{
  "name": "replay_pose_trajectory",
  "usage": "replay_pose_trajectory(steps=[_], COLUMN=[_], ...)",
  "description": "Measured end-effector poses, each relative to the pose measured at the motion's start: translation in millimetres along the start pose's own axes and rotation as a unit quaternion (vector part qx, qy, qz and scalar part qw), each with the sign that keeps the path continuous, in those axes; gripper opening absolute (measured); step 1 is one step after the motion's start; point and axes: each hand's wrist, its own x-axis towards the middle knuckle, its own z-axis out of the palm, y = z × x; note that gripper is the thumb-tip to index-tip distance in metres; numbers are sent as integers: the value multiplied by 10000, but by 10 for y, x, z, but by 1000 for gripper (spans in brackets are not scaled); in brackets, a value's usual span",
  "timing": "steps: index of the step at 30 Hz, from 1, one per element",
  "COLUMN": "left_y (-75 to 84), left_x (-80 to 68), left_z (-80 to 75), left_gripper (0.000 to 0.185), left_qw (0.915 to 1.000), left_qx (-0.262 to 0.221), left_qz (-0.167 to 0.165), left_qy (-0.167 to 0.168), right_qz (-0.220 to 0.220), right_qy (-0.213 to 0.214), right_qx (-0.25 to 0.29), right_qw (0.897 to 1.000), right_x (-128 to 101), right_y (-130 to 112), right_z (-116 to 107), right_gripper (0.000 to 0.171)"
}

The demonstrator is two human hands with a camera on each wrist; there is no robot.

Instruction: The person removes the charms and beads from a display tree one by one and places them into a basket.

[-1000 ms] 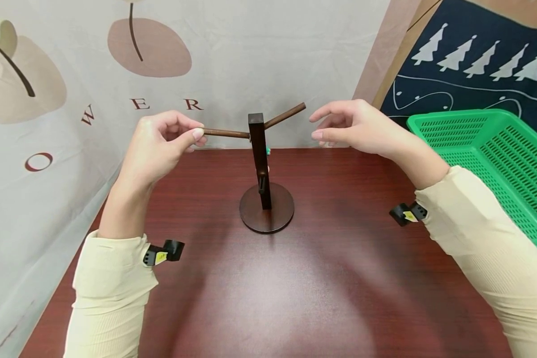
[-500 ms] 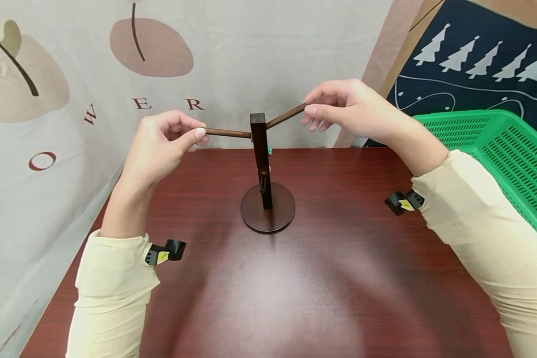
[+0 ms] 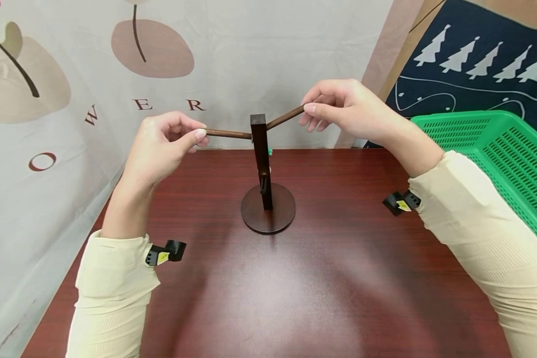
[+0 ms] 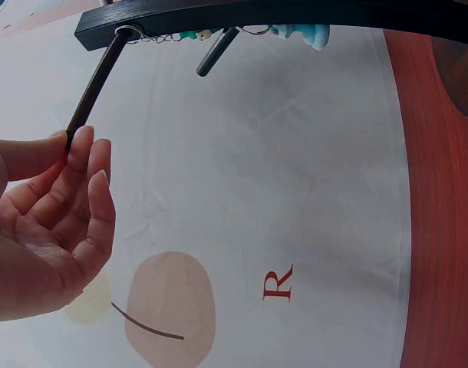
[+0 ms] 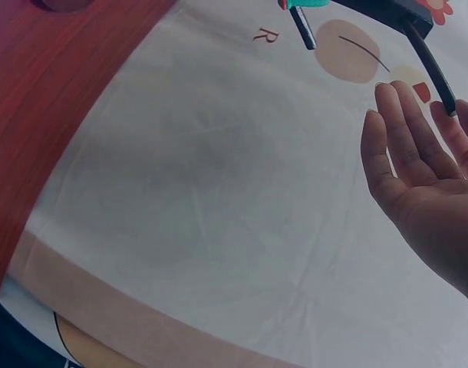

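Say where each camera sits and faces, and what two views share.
Head: head-worn, looking forward and down at the dark stand; left hand, right hand, sleeves show.
Left wrist: on that wrist, facing the left peg; left hand shows.
Right wrist: on that wrist, facing the right peg; right hand shows.
Both wrist views show the letter R.

- Dark post point(image 3: 260, 156) stands between left hand point(image 3: 156, 144) and right hand point(image 3: 344, 109), pegs point(image 3: 286, 117) jutting out both sides.
- I see passing room over the counter point(image 3: 273, 288) in front of the round base point(image 3: 283, 214).
- Green basket point(image 3: 519, 149) flanks the right sleeve point(image 3: 474, 223).
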Motion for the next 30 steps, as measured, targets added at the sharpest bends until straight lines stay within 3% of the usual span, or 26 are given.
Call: replay_pose_trajectory(steps=[14,30], left_y=[-3,16], left_x=[17,117], left_z=[5,38], left_gripper=[7,11], left_qw=[10000,9995], left_qx=[65,62], left_qz=[10,-265], left_qy=[-33,-178], right_qz=[-297,-430], right_qy=[-5,43], right_qx=[-1,-22], right_qw=[9996,9991], right_x=[-11,-106], right_y=[57,46], right_z=[-11,-39], right_gripper=[12,11])
